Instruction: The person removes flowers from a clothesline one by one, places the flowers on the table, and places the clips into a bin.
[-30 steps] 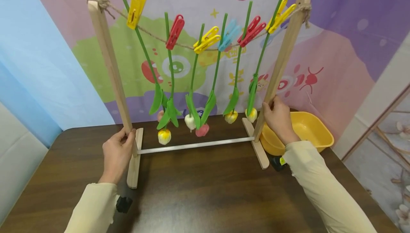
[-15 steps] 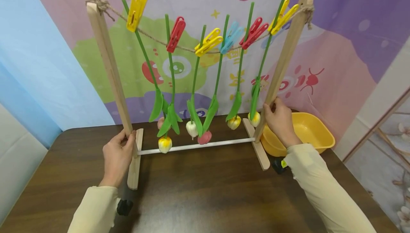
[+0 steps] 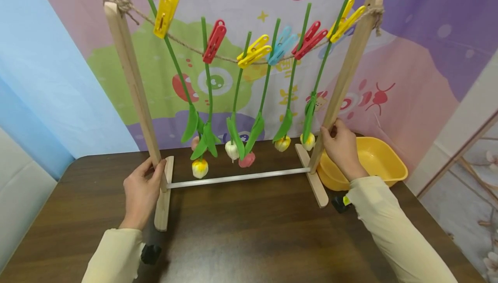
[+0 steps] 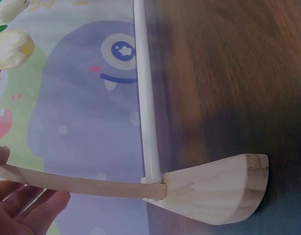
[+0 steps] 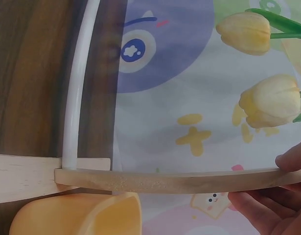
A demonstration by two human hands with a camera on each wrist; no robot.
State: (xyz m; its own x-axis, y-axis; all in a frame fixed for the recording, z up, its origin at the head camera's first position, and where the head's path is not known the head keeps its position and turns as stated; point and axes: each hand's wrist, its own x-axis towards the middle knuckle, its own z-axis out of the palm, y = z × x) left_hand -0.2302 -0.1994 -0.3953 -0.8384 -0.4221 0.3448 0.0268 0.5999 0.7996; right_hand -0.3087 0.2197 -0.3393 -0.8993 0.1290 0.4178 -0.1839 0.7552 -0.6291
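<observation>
My left grip (image 3: 142, 190) is narrowed round the left post (image 3: 134, 75) of the wooden stand, low down above its joint, and my right grip (image 3: 340, 147) holds the right post (image 3: 348, 75) the same way, thumb on one side and fingers on the other. The stand is upright toward the back of the table (image 3: 241, 240), its two feet flat on the wood. On my left, a wide strip of tabletop separates the left foot (image 3: 162, 216) from the rounded table edge; in front, a broad stretch of dark surface runs toward me. On my right there is less room: the yellow basin (image 3: 334, 178) is just beside the right foot (image 3: 317, 190), whether touching I cannot tell. Behind, the table's back edge lies close to the printed cloth (image 3: 416, 58). Between the posts a smooth white rod (image 3: 241, 177) joins the feet, round and slender. The posts are pale, squared timber; the feet are flat bars with rounded ends, the grain faintly visible. Rough twine (image 3: 186, 46), knotted at both tops, sags across the span and carries six glossy pegs (image 3: 214, 41) in yellow, red and blue. They hold six artificial tulips (image 3: 200, 168) head-down, with thin green stems, curled leaves and rounded white, pink and yellow blooms hanging apart from the rod.
</observation>
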